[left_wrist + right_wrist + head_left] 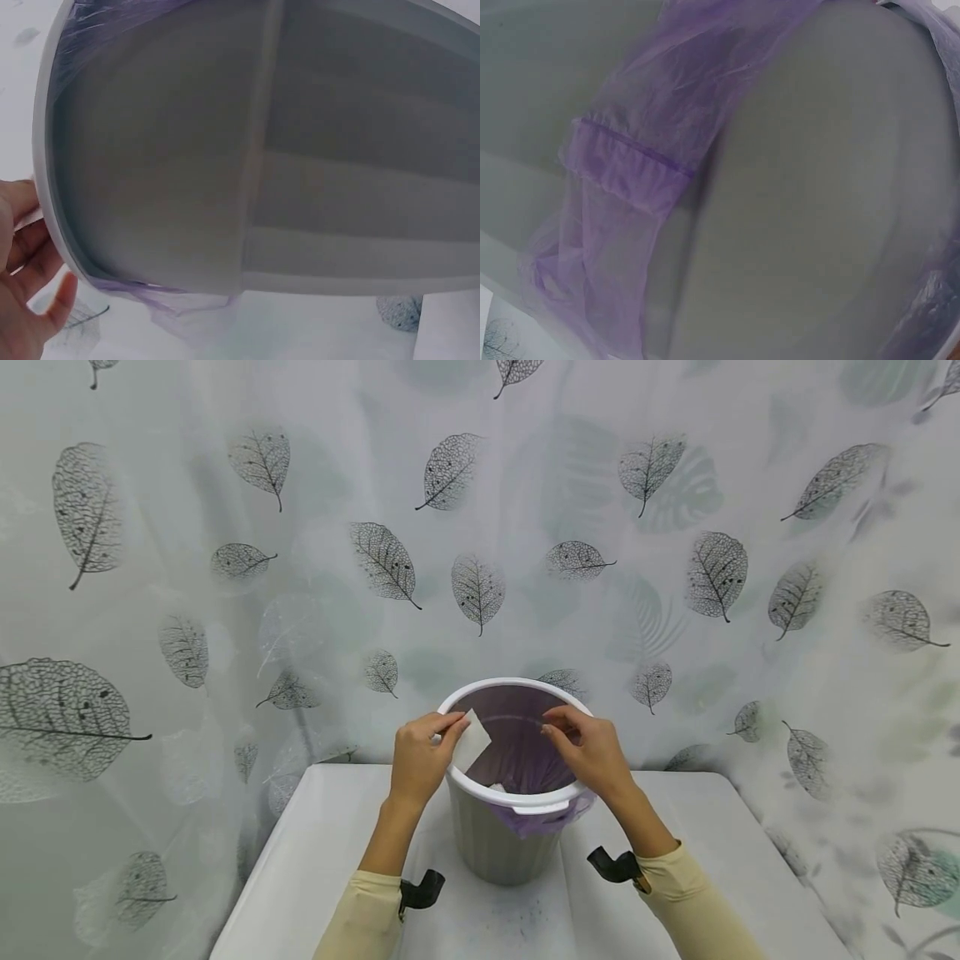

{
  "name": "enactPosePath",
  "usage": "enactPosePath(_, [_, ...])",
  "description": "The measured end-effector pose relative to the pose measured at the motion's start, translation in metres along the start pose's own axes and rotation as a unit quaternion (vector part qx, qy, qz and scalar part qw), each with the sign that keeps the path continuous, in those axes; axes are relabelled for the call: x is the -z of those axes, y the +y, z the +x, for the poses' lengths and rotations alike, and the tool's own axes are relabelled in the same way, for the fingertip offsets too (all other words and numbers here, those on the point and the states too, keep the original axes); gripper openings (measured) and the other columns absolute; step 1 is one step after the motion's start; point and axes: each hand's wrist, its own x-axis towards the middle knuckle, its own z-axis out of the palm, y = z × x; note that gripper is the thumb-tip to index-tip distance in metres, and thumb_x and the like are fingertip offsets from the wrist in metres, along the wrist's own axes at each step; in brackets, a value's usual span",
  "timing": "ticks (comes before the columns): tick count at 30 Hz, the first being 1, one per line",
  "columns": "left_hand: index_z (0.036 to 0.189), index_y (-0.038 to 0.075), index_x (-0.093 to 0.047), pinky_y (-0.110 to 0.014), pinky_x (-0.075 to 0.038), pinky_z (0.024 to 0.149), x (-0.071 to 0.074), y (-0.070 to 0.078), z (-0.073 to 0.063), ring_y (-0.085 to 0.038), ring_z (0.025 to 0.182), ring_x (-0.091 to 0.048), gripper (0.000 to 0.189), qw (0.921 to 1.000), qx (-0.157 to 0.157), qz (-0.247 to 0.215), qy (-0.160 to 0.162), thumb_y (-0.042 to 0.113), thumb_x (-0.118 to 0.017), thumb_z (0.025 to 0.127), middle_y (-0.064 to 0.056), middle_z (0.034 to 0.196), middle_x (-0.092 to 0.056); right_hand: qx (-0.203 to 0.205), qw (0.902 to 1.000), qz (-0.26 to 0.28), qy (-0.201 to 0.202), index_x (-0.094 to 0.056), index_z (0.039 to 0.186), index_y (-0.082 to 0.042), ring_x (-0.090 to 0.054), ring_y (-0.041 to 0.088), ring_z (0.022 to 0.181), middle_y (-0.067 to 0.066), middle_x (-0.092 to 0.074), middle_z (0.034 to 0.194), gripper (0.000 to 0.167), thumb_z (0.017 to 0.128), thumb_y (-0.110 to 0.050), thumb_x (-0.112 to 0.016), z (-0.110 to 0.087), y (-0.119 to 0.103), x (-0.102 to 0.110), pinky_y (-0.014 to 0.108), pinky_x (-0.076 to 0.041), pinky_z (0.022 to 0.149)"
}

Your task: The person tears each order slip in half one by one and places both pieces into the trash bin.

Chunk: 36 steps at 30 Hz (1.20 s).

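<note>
A grey trash bin (504,847) with a white rim stands upright, lined with a thin purple plastic bag (534,821) folded over the rim in front. Over the rim's left side, my left hand (422,756) pinches a white piece of paper (472,745) by its upper edge; the paper hangs inside the opening. My right hand (595,752) hovers over the right side of the rim, its fingers loosely bent with nothing visible between them. The left wrist view shows the left hand (30,270) behind the rim. The bag's purple folds (630,165) fill part of the right wrist view.
The bin rests on a white-covered table (345,827). A leaf-patterned curtain (480,527) hangs close behind and to both sides. Something white (497,787) lies inside the bin. A black wrist mount (422,890) sits at the left cuff, and another black mount (613,865) at the right.
</note>
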Motion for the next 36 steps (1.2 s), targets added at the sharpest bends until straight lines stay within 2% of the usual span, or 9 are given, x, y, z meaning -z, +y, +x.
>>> enactPosePath(6, [0.102,0.0,-0.081,-0.044,-0.058,0.067,0.008,-0.001,-0.005,-0.02,0.074,-0.07,0.015,0.9999,0.002,0.009,0.004,0.011,-0.082,0.092,-0.006,0.083,-0.074,0.018,0.9996,-0.014,0.019,-0.074,0.109,0.0,-0.074,0.019,0.079,0.005,-0.077,0.093,0.015,0.094,-0.002,-0.076,-0.006,-0.005,0.002,0.031,-0.059,0.069])
enactPosePath(9, [0.102,0.0,-0.081,-0.047,-0.057,0.073,0.012,0.0,-0.007,-0.021,0.076,-0.071,0.017,0.9999,0.007,0.01,0.003,0.014,-0.082,0.092,-0.006,0.085,-0.075,0.028,0.9989,-0.018,0.031,-0.074,0.108,0.0,-0.073,0.019,0.079,0.003,-0.077,0.091,0.015,0.093,-0.001,-0.077,-0.009,-0.006,0.005,0.03,-0.058,0.07])
enactPosePath(15, [0.103,0.003,-0.081,-0.044,-0.055,0.077,0.018,0.0,-0.009,-0.019,0.079,-0.071,0.018,0.9999,0.013,0.01,0.005,0.018,-0.082,0.093,-0.004,0.087,-0.075,0.034,0.9979,-0.015,0.053,-0.075,0.106,-0.002,-0.072,0.017,0.077,-0.001,-0.075,0.089,0.018,0.089,0.003,-0.079,-0.016,-0.012,0.012,0.018,-0.053,0.071])
enactPosePath(19, [0.102,0.003,-0.081,-0.042,-0.056,0.076,0.022,0.003,-0.013,-0.017,0.08,-0.071,0.017,0.9998,0.017,0.004,0.009,0.017,-0.082,0.093,-0.003,0.088,-0.075,0.035,0.9973,-0.008,0.064,-0.075,0.105,-0.001,-0.071,0.017,0.076,-0.002,-0.075,0.089,0.018,0.088,0.004,-0.079,-0.023,-0.016,0.016,0.023,-0.054,0.07])
enactPosePath(22, [0.101,0.004,-0.081,-0.043,-0.056,0.076,0.025,0.007,-0.021,-0.017,0.08,-0.07,0.015,0.9998,0.013,0.009,0.01,0.016,-0.082,0.093,-0.001,0.088,-0.075,0.041,0.9963,-0.004,0.075,-0.075,0.104,-0.001,-0.071,0.017,0.074,-0.002,-0.075,0.088,0.018,0.088,0.006,-0.079,-0.03,-0.021,0.018,0.029,-0.056,0.068])
enactPosePath(30, [0.088,0.011,-0.076,-0.039,-0.05,0.071,0.034,0.023,-0.051,-0.012,0.071,-0.063,0.007,0.9991,-0.002,0.025,0.035,0.014,-0.081,0.091,0.006,0.079,-0.069,0.1,0.9863,0.042,0.125,-0.074,0.091,0.0,-0.062,0.016,0.065,0.003,-0.069,0.075,0.021,0.078,0.017,-0.076,-0.054,-0.037,0.019,0.021,-0.05,0.065])
enactPosePath(33, [0.084,0.014,-0.073,-0.037,-0.048,0.069,0.036,0.026,-0.066,-0.01,0.068,-0.06,0.009,0.9992,-0.009,0.022,0.034,0.012,-0.08,0.09,0.009,0.075,-0.065,0.117,0.9833,0.051,0.13,-0.072,0.087,0.003,-0.059,0.015,0.064,0.005,-0.067,0.074,0.013,0.08,0.013,-0.075,-0.066,-0.042,0.019,0.023,-0.049,0.063])
enactPosePath(36, [0.082,0.016,-0.071,-0.035,-0.048,0.068,0.036,0.027,-0.082,-0.009,0.066,-0.058,0.011,0.9996,-0.01,0.018,0.021,0.011,-0.079,0.089,0.012,0.073,-0.063,0.115,0.983,0.062,0.129,-0.071,0.087,0.003,-0.058,0.013,0.065,0.004,-0.066,0.074,0.006,0.085,0.008,-0.074,-0.077,-0.044,0.02,0.022,-0.049,0.063])
